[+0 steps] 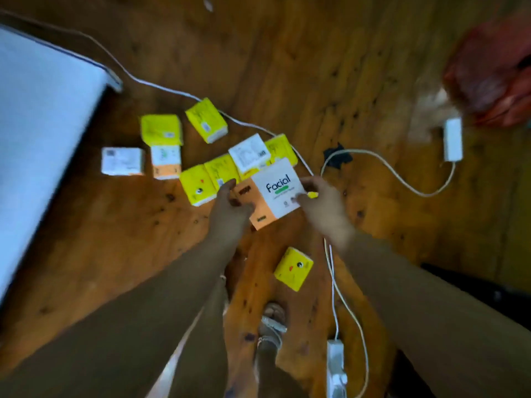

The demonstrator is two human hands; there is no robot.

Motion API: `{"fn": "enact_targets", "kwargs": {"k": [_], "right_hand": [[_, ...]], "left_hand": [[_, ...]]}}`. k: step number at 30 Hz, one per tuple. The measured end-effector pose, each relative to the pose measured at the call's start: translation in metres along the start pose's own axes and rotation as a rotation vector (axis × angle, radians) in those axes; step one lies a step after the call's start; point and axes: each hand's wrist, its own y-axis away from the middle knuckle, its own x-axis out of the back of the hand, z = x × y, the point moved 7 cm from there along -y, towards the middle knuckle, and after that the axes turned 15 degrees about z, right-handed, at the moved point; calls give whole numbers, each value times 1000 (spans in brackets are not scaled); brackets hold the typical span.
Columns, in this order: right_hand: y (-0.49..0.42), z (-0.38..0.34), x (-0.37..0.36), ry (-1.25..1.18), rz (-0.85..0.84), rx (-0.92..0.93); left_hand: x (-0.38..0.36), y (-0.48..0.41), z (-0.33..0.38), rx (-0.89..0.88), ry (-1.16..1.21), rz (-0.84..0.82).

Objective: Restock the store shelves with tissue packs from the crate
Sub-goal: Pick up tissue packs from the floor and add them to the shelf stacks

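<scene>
You had the white-and-orange tissue pack point(275, 193) held over the wooden floor point(287, 67), left hand point(230, 202) and right hand point(319, 196) each gripping an opposite end, and I'd judge it light, squashy and slick-wrapped, so the ends suited.

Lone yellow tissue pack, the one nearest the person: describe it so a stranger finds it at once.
On the wooden floor, the left hand and right hand hold a white-and-orange facial pack. Below it, between the forearms, the lone yellow pack lies just left of the white cable. The other yellow packs crowd together beyond the hands; this one lies by itself.
</scene>
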Motion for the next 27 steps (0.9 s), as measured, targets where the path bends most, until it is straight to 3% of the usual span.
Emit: {"fn": "enact_targets", "kwargs": {"k": [6, 12, 19, 27], "right_hand": [[105, -224, 79, -144, -37, 348], [295, -385, 98, -197, -260, 723], [545, -489, 40, -307, -554, 921], [817, -499, -62, -361, -902, 981]], "left_hand": [[183, 124, 141, -219, 239, 266], [403, 269, 167, -307, 456, 450], [642, 408, 102, -369, 559, 779], [849, 541, -60, -368, 537, 1133]]}}
